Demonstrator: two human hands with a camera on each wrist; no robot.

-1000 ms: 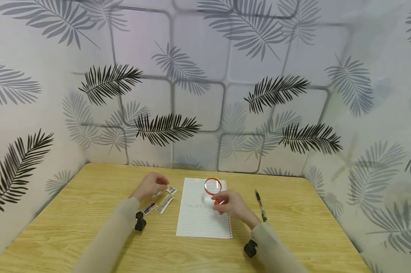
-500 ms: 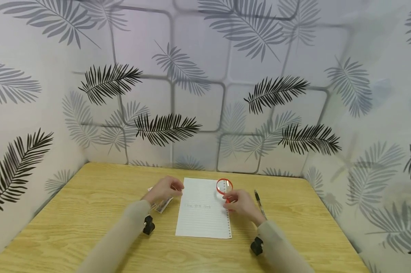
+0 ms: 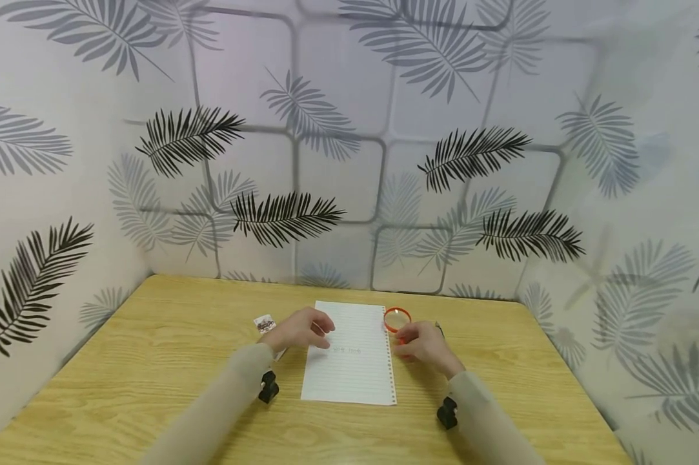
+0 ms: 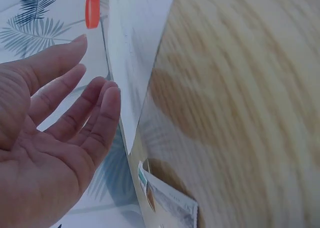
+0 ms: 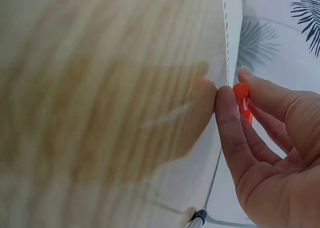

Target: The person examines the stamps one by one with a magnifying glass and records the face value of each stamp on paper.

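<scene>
My right hand [image 3: 427,347] pinches the handle of a red-rimmed magnifying glass [image 3: 397,320] at the right edge of a sheet of lined paper [image 3: 349,381]. The right wrist view shows the orange-red handle end [image 5: 241,91] between thumb and fingers. Over the left part of the sheet hovers my left hand [image 3: 301,328], its fingers loosely bent and holding nothing. A line of handwriting [image 3: 347,351] crosses the paper, partly behind the left fingers. Small stamp-like printed pieces [image 3: 264,323] lie left of the sheet, mostly covered by the left hand and wrist.
A pen lies right of the paper, largely hidden behind the right hand; its end [image 5: 198,218] appears in the right wrist view. One printed piece [image 4: 172,200] curls up from the wooden table [image 3: 181,310]. A leaf-patterned wall covering [image 3: 337,174] encloses the table.
My left hand has moved right, from above the printed pieces to over the paper. The right hand has carried the magnifying glass right, off the writing to the sheet's edge.
</scene>
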